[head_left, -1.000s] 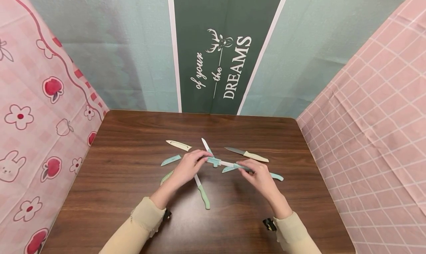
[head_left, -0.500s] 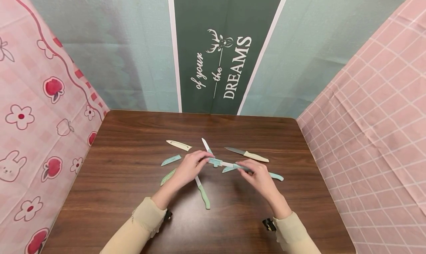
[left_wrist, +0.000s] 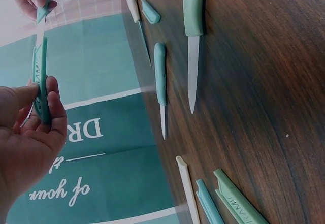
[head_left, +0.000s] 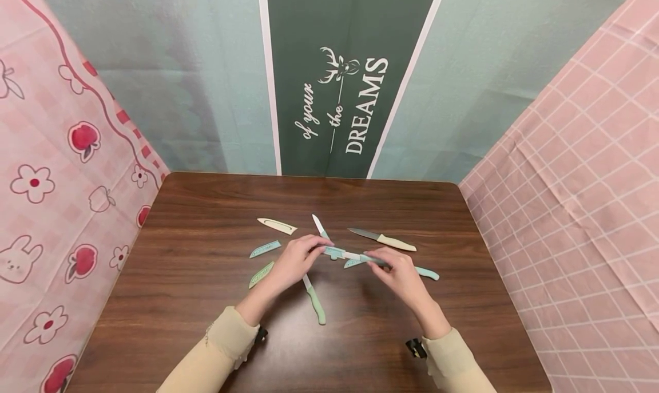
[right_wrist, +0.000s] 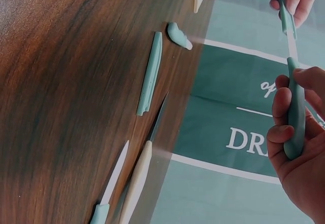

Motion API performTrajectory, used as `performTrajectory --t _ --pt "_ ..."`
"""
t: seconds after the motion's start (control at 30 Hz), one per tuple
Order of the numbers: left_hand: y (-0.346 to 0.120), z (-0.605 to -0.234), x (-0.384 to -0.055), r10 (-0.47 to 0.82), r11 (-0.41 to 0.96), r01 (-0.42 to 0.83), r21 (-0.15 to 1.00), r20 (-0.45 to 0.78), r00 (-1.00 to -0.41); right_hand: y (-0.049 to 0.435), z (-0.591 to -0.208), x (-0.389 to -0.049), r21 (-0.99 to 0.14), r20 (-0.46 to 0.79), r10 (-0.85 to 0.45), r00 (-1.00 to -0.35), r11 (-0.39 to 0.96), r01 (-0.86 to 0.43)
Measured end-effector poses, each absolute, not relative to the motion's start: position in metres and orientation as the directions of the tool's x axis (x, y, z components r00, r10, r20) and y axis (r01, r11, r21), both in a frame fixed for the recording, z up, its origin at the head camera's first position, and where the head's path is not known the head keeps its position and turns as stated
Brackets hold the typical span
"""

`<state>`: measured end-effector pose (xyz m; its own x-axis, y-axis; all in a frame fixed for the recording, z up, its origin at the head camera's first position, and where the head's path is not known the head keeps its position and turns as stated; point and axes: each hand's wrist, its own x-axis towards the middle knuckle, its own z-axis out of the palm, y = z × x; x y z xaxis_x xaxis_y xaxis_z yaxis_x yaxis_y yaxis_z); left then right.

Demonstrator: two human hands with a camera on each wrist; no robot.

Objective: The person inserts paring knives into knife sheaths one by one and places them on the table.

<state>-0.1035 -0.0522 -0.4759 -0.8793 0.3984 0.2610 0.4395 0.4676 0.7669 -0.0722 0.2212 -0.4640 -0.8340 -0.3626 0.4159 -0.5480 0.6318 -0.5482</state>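
Observation:
My left hand (head_left: pixel 293 261) pinches a teal knife sheath (left_wrist: pixel 42 64) between thumb and fingers. The handle of a teal knife (right_wrist: pixel 296 115) is gripped by my right hand (head_left: pixel 404 274), fingers curled round it. Both are raised above the table. The white blade (head_left: pixel 352 256) points left, its front part inside the sheath and a short length bare near the handle. Below the hands lie another teal knife (left_wrist: pixel 160 74) with a white blade, a green-handled knife (head_left: pixel 316 306) and a teal sheath (right_wrist: pixel 151 76).
A cream sheath (head_left: pixel 277 226), a blue sheath (head_left: pixel 265 249) and a green sheath (head_left: pixel 261 274) lie left on the brown table (head_left: pixel 206 204). At the right are a cream-handled knife (head_left: pixel 395 243) with a grey blade and a light blue knife (head_left: pixel 427 273). Fabric hangs round the table.
My left hand has shifted slightly right with the sheath, and a little less of the white blade shows. The right hand stays nearly still.

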Motion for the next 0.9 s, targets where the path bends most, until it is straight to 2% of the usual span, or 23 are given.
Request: performTrajectory --t 0.9 --pt "-0.0485 -0.4803 -0.1000 0.394 0.488 0.414 0.769 0.230 -0.890 0.2221 -0.4717 -0.0712 -0.550 0.394 -0.366 -0.843 0.641 -0.535"
